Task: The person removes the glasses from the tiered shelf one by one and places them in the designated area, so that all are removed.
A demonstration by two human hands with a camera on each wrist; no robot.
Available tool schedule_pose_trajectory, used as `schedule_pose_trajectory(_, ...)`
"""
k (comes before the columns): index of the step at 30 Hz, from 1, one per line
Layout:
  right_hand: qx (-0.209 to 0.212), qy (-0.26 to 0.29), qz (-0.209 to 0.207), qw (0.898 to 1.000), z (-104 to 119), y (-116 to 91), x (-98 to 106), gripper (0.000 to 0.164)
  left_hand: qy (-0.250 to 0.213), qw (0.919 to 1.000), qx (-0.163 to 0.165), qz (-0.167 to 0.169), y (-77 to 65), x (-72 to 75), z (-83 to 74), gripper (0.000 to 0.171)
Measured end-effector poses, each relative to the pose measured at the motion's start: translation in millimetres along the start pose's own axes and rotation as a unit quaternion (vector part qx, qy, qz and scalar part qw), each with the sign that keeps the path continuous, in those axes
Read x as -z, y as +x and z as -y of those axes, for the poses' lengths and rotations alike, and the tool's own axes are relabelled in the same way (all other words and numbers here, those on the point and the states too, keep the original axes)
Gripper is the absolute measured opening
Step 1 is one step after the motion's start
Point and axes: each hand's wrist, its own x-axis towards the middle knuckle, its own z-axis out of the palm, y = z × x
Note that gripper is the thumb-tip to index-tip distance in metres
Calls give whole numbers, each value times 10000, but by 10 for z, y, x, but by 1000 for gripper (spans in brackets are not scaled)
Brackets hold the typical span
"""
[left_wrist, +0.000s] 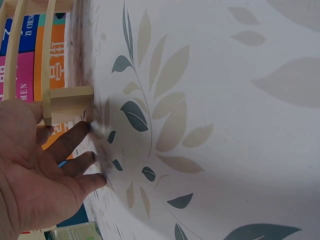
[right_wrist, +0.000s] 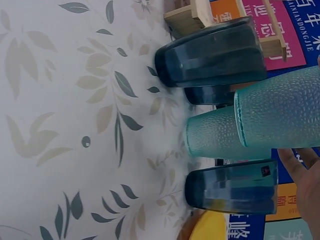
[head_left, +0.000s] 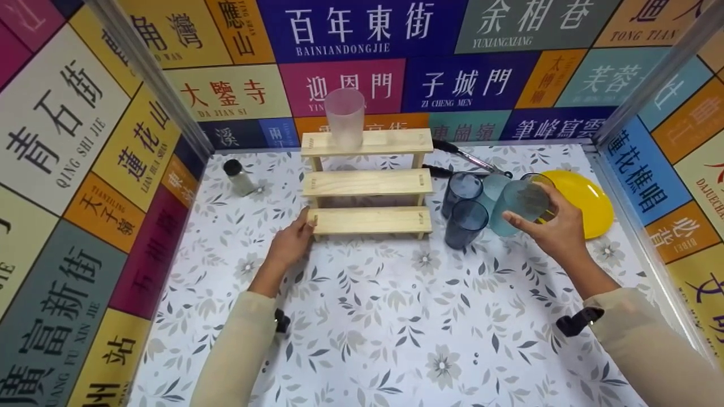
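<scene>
With thumb and fingers around its side, my right hand [head_left: 557, 223] holds a textured teal tumbler [right_wrist: 280, 110] above the table. Below and behind it stands another teal tumbler [right_wrist: 212, 132]. Dark blue tumblers stand close by, one in front [head_left: 466, 225], one behind [head_left: 462, 189] and one at the right [right_wrist: 232, 187]. My left hand [head_left: 289, 243] pinches the left end of the bottom step of a three-tier wooden rack [head_left: 370, 220]; its other fingers spread out in the left wrist view. On the top step stands a frosted pinkish tumbler [head_left: 345, 116].
A yellow plate [head_left: 594, 206] lies right of the tumblers. Black-handled tongs [head_left: 475, 159] lie behind them, beside the rack. At the left stands a small jar with a black lid [head_left: 240, 180]. Printed panels [head_left: 345, 85] wall the table on three sides.
</scene>
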Motion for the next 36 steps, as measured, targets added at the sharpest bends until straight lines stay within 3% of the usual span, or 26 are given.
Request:
schedule_pose_trajectory(8, -116, -30, -72, 9999, -120, -74, -72, 91, -172, 9990, 361, 197, -219, 215, -377, 66)
schedule_pose_trajectory(20, -38, -88, -69, 9999, -271, -154, -203, 91, -82, 9993, 357, 110, -234, 198, -400, 62)
schedule_pose_trajectory(28, 14, 159, -76, 9998, -377, -158, -334, 90, -70, 9990, 421, 132, -231, 201, -390, 62)
schedule_pose_trajectory(36, -240, 136, 110, 9996, -429, -158, -396, 95, -235, 9989, 365, 166, -233, 224, -399, 61)
